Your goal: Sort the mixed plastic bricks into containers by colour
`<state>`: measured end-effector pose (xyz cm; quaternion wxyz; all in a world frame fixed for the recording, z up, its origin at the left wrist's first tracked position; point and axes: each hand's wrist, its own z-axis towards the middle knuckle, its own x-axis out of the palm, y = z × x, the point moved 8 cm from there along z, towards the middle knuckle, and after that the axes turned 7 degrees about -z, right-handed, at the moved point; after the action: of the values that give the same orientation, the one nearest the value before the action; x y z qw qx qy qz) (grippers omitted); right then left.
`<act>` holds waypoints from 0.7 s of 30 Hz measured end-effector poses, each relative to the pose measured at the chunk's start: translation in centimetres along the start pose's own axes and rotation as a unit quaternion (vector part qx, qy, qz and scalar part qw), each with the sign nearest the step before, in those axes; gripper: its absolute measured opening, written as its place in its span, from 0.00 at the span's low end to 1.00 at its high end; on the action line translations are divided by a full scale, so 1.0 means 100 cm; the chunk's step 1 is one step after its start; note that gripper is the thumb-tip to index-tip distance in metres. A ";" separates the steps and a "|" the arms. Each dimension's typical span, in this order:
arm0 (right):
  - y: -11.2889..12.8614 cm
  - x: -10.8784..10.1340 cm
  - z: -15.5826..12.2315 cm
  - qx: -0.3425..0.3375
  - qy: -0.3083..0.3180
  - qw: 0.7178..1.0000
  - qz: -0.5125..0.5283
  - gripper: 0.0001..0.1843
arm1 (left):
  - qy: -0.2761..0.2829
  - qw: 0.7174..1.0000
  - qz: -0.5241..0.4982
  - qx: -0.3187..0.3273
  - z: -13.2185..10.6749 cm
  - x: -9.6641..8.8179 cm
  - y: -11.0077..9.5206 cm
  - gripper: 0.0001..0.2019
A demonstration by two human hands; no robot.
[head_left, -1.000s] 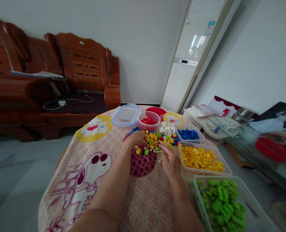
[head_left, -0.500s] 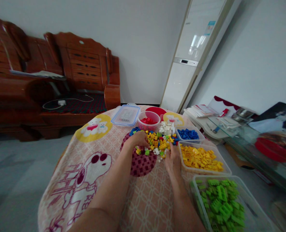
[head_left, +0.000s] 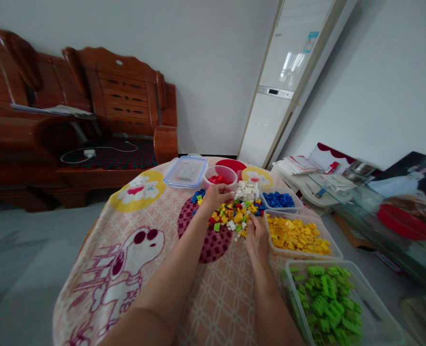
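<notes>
A mixed pile of toy building bricks [head_left: 230,214], yellow, white, green, red and blue, lies on the cloth-covered table. Above its far side is my left hand [head_left: 215,196], thumb and fingers pinched together beside the heap of white bricks [head_left: 247,191]; whatever is between the fingertips is too small to name. My right hand [head_left: 258,234] rests at the pile's right edge, fingers curled in at the bricks, its fingertips partly hidden. Just beyond the left hand stands a round tub [head_left: 210,176] holding red bricks [head_left: 219,179].
Along the right stand boxes of blue bricks [head_left: 278,200], yellow bricks [head_left: 297,234] and green bricks [head_left: 330,302]. A clear lid with a blue rim [head_left: 186,172] lies at the back left. Beyond the table's right side is a glass-topped stand [head_left: 364,218].
My left hand has moved from the pile's left part, away and to the right, up to the white heap. My right hand has stayed nearly in place at the right edge.
</notes>
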<state>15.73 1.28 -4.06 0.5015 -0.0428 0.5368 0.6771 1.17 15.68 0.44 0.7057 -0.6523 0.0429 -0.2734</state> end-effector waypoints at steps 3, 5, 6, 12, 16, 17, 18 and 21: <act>0.001 0.001 0.000 -0.006 -0.007 1.000 0.001 0.25 | -0.070 0.995 -0.069 0.026 0.006 0.013 0.017 0.12; 0.001 0.002 0.000 -0.004 -0.004 1.000 -0.004 0.25 | -0.073 0.992 -0.096 0.034 0.009 0.023 0.026 0.16; 0.001 0.002 0.000 -0.001 0.000 1.000 -0.008 0.25 | -0.072 0.991 -0.105 0.041 0.010 0.025 0.028 0.18; 0.000 0.002 0.000 0.000 -0.005 1.000 -0.009 0.25 | -0.029 0.996 0.036 0.081 0.007 0.022 0.010 0.20; -0.001 0.001 0.000 -0.007 -0.017 1.000 0.000 0.25 | -0.002 0.942 0.326 0.078 -0.002 0.005 -0.019 0.10; 0.000 0.001 -0.001 -0.007 -0.017 1.000 -0.001 0.25 | -0.005 0.922 0.379 0.080 -0.004 -0.003 -0.027 0.09; 0.000 0.000 -0.001 -0.008 -0.018 1.000 -0.002 0.25 | -0.011 0.905 0.418 0.075 -0.006 -0.012 -0.035 0.08; 0.003 -0.002 -0.002 -0.012 -0.027 1.000 0.000 0.24 | -0.052 0.872 0.485 0.043 -0.011 -0.046 -0.049 0.08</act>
<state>15.58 1.03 -3.83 0.5152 -0.0305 0.5145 0.6848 -4.78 16.74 3.58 0.7779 -0.5322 0.3050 0.1362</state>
